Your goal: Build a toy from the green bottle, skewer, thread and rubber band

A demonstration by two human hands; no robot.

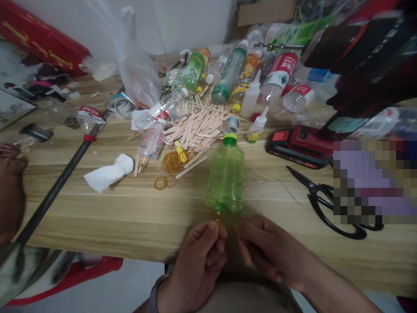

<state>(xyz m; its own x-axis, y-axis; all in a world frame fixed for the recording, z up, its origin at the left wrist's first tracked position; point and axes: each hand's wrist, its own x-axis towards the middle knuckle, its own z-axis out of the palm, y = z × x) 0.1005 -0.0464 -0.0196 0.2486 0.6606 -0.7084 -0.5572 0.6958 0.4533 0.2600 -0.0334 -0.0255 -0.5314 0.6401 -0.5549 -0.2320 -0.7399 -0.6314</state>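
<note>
Left hand (pixel 203 248): grip pinched on a small yellowish bit (pixel 218 214), just in front of the green bottle (pixel 224 178), probably for a close view. Right hand (pixel 269 245) curled; can't tell if its grip holds anything. Bottle upright, likely parked within reach. Wood-grain bench (pixel 130 217) cluttered: sticks (pixel 195 128), rubber bands (pixel 172 163), scissors (pixel 312 187). Pale wall (pixel 195 21) behind.

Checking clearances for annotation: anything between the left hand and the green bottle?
Only a small yellowish piece, pinched by the left hand and poking toward the base of the green bottle. Nothing else visible stands between them.
</note>
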